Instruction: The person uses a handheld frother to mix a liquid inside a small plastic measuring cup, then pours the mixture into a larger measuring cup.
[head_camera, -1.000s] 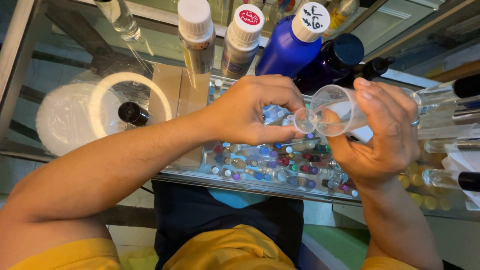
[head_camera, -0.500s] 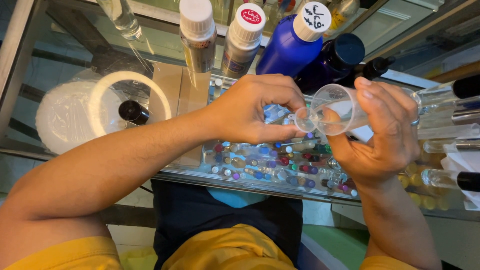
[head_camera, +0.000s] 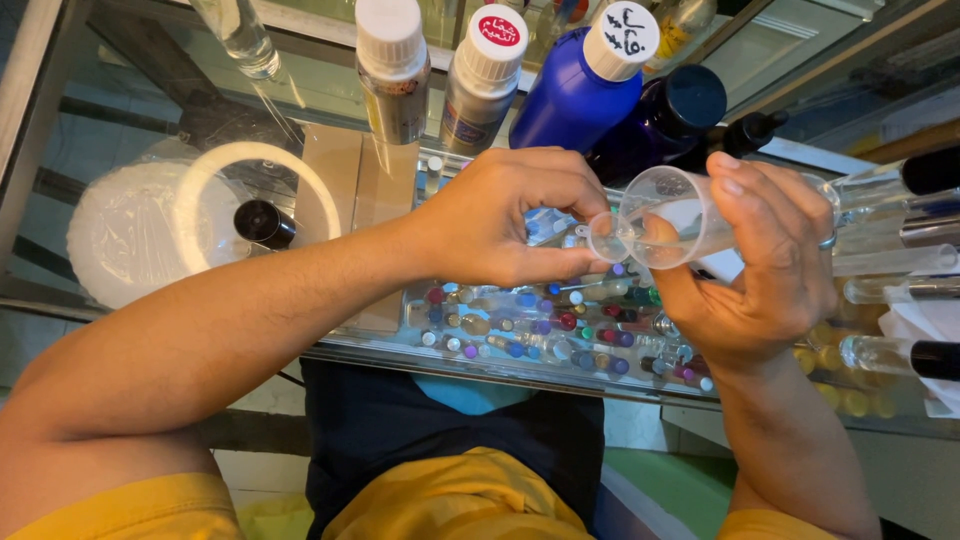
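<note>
My right hand (head_camera: 760, 260) grips a clear plastic measuring cup (head_camera: 672, 215), tilted on its side with its mouth toward the left. My left hand (head_camera: 510, 220) pinches a small clear funnel or cap (head_camera: 607, 237) right at the cup's mouth. Both hands hover over a glass counter (head_camera: 330, 170). Beneath them lies a shallow tray (head_camera: 540, 330) packed with several small vials with coloured caps. Whether liquid flows from the cup is too unclear to tell.
Along the back stand two silver bottles with white caps (head_camera: 392, 70), a blue bottle (head_camera: 585, 85) and a dark blue bottle (head_camera: 665, 120). A white round lid (head_camera: 190, 225) with a small black cap (head_camera: 263, 222) lies left. Clear tubes with black caps (head_camera: 900, 180) lie right.
Nothing has visibly changed; both hands hold the cup and small piece in the same place.
</note>
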